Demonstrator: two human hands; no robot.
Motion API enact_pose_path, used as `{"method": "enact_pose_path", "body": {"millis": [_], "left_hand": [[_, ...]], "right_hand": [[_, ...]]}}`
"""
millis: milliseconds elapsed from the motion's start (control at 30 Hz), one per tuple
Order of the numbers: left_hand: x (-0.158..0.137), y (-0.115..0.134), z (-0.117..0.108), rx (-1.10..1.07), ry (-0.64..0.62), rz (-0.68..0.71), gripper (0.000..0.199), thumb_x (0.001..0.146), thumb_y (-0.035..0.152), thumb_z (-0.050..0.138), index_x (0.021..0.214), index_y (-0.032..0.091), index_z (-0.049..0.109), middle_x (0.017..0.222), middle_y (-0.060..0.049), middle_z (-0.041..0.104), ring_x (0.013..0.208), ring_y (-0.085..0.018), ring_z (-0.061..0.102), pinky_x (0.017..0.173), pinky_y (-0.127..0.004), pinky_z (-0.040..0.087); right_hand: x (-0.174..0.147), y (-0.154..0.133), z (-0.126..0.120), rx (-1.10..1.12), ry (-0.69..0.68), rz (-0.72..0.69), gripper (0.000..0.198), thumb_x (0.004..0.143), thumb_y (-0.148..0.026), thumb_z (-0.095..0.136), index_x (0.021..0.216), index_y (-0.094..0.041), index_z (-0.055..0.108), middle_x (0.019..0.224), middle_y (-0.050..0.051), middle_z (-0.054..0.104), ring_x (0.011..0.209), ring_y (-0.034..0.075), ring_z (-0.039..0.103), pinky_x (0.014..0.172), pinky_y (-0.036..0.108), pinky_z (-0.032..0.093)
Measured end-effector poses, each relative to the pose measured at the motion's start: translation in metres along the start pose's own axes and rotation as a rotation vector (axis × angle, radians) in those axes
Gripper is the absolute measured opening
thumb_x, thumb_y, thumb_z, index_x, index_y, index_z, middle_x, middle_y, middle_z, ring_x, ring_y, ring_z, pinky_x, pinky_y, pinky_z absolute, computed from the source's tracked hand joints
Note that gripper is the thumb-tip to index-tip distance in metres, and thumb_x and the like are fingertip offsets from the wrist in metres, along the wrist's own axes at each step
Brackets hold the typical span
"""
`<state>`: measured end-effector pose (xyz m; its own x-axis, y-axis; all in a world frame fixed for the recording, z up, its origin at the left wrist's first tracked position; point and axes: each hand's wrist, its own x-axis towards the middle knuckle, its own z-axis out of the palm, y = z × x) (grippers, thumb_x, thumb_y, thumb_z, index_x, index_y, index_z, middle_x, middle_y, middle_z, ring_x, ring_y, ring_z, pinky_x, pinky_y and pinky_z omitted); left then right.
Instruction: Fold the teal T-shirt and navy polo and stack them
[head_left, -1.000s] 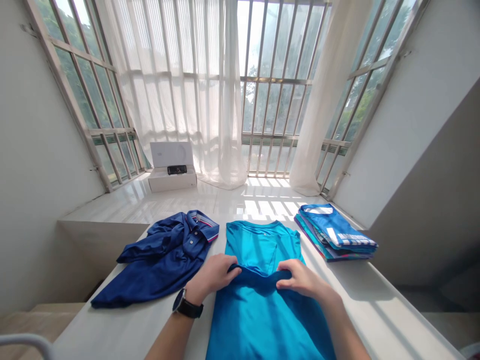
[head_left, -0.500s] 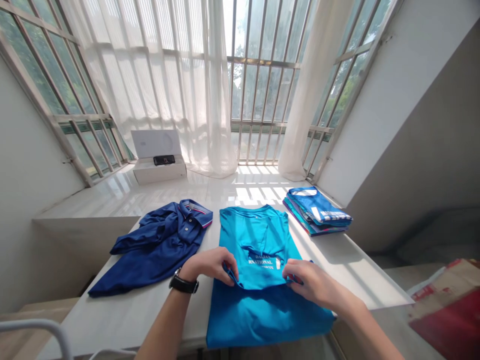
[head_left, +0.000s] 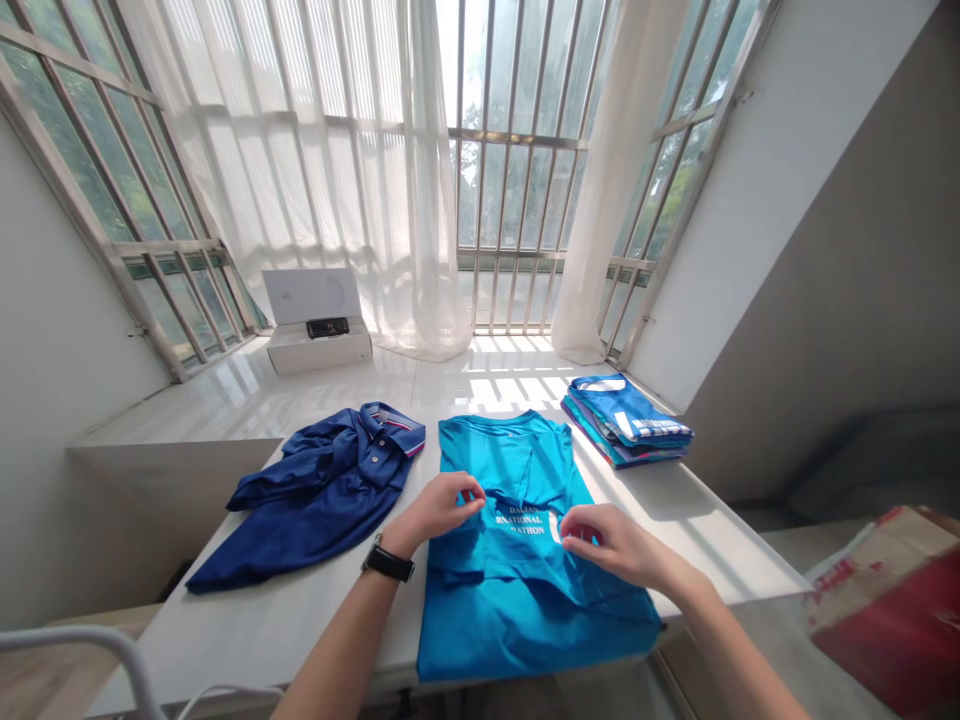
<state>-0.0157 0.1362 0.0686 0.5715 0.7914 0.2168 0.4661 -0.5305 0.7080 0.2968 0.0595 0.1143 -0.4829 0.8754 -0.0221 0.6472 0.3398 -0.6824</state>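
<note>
A teal T-shirt [head_left: 517, 630] with white lettering lies partly folded, its collar toward the window and its lower part over the table's front edge. My left hand [head_left: 450, 505], with a black watch on the wrist, pinches cloth left of the lettering. On the other side, by a white printed mark, the curled fingers of my right hand [head_left: 604, 540] close on the shirt; their tips are partly hidden. The folded-over edge lies across the shirt below both hands. To the left, a navy polo shirt [head_left: 330, 500] rests with its collar turned right.
A stack of folded shirts [head_left: 626, 420] sits at the table's [head_left: 720, 530] back right. On the window ledge stands an open white box [head_left: 319, 350] with a dark object on it. A red and tan bag [head_left: 892, 600] is at the right, and a white curved tube [head_left: 112, 640] at lower left.
Both hands have left the lifted edge of the teal T-shirt, which now lies flatter. My left hand has moved up toward the lettering; my right has shifted slightly inward.
</note>
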Motion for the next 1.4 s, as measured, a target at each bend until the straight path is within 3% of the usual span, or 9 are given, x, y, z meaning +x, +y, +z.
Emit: {"method": "enact_pose_path", "body": {"millis": [167, 333, 600, 800, 900, 1000, 1200, 1300, 1400], "left_hand": [[0.0, -0.001, 0.009, 0.204, 0.096, 0.093, 0.015, 0.094, 0.026, 0.062, 0.104, 0.022, 0.072, 0.112, -0.007, 0.073, 0.106, -0.023, 0.066, 0.093, -0.034, 0.052], [-0.002, 0.004, 0.015, 0.395, 0.013, 0.092, 0.024, 0.097, 0.031, 0.064, 0.118, 0.021, 0.068, 0.122, -0.01, 0.071, 0.116, -0.028, 0.062, 0.099, -0.041, 0.051], [0.016, 0.026, 0.008, 0.517, -0.034, -0.022, 0.024, 0.098, 0.037, 0.062, 0.111, 0.019, 0.071, 0.108, -0.013, 0.072, 0.105, -0.03, 0.064, 0.09, -0.04, 0.048], [0.052, 0.029, 0.023, 0.465, -0.152, 0.089, 0.045, 0.08, 0.05, 0.082, 0.112, 0.022, 0.071, 0.105, -0.011, 0.071, 0.097, -0.031, 0.063, 0.082, -0.037, 0.047], [0.06, 0.019, 0.039, 0.411, -0.15, 0.068, 0.027, 0.088, 0.046, 0.074, 0.098, 0.022, 0.072, 0.1, -0.009, 0.071, 0.095, -0.028, 0.064, 0.077, -0.033, 0.047], [0.063, 0.008, 0.043, 0.213, -0.014, -0.013, 0.023, 0.098, 0.039, 0.058, 0.091, 0.021, 0.069, 0.091, -0.005, 0.071, 0.086, -0.022, 0.064, 0.073, -0.03, 0.046], [0.062, -0.021, 0.015, -0.063, 0.349, -0.282, 0.018, 0.095, 0.032, 0.051, 0.083, 0.019, 0.059, 0.077, -0.001, 0.066, 0.075, -0.017, 0.062, 0.071, -0.029, 0.047], [0.059, -0.033, 0.006, -0.169, 0.317, -0.377, 0.006, 0.088, 0.025, 0.056, 0.087, 0.02, 0.058, 0.074, 0.0, 0.064, 0.071, -0.017, 0.062, 0.067, -0.028, 0.049], [0.059, -0.035, 0.008, -0.238, 0.282, -0.4, 0.01, 0.086, 0.023, 0.057, 0.095, 0.019, 0.059, 0.077, -0.001, 0.066, 0.072, -0.017, 0.065, 0.066, -0.027, 0.05]], "right_hand": [[0.012, 0.028, -0.003, -0.048, 0.108, 0.081, 0.037, 0.096, -0.05, 0.054, 0.086, -0.019, 0.071, 0.078, 0.004, 0.071, 0.071, 0.018, 0.058, 0.064, 0.028, 0.042], [0.038, 0.052, -0.016, -0.096, 0.157, 0.086, 0.035, 0.094, -0.048, 0.053, 0.088, -0.02, 0.072, 0.081, 0.004, 0.073, 0.071, 0.018, 0.06, 0.066, 0.029, 0.044], [0.094, 0.008, -0.021, -0.053, 0.245, -0.067, 0.031, 0.093, -0.043, 0.053, 0.086, -0.02, 0.072, 0.081, 0.005, 0.074, 0.073, 0.019, 0.064, 0.066, 0.03, 0.046], [0.136, 0.022, 0.014, 0.115, 0.594, 0.038, 0.046, 0.092, -0.06, 0.049, 0.086, -0.019, 0.068, 0.064, 0.004, 0.065, 0.061, 0.02, 0.06, 0.063, 0.032, 0.046], [0.141, 0.034, 0.024, 0.059, 0.677, 0.09, 0.051, 0.093, -0.065, 0.045, 0.089, -0.02, 0.069, 0.062, 0.003, 0.062, 0.058, 0.02, 0.057, 0.061, 0.031, 0.043], [0.138, 0.036, 0.025, 0.04, 0.723, 0.114, 0.05, 0.095, -0.063, 0.045, 0.091, -0.02, 0.069, 0.065, 0.003, 0.064, 0.059, 0.02, 0.058, 0.062, 0.031, 0.042], [0.132, 0.025, 0.03, -0.046, 0.57, 0.096, 0.045, 0.099, -0.057, 0.044, 0.076, -0.022, 0.063, 0.065, 0.002, 0.065, 0.061, 0.018, 0.06, 0.062, 0.028, 0.039], [0.131, 0.02, 0.036, -0.17, 0.39, 0.102, 0.038, 0.099, -0.049, 0.048, 0.078, -0.022, 0.066, 0.073, 0.003, 0.072, 0.069, 0.019, 0.064, 0.064, 0.028, 0.037], [0.128, 0.017, 0.038, -0.271, 0.246, 0.157, 0.028, 0.094, -0.044, 0.057, 0.083, -0.021, 0.069, 0.081, 0.004, 0.075, 0.076, 0.02, 0.066, 0.063, 0.028, 0.035]]}}
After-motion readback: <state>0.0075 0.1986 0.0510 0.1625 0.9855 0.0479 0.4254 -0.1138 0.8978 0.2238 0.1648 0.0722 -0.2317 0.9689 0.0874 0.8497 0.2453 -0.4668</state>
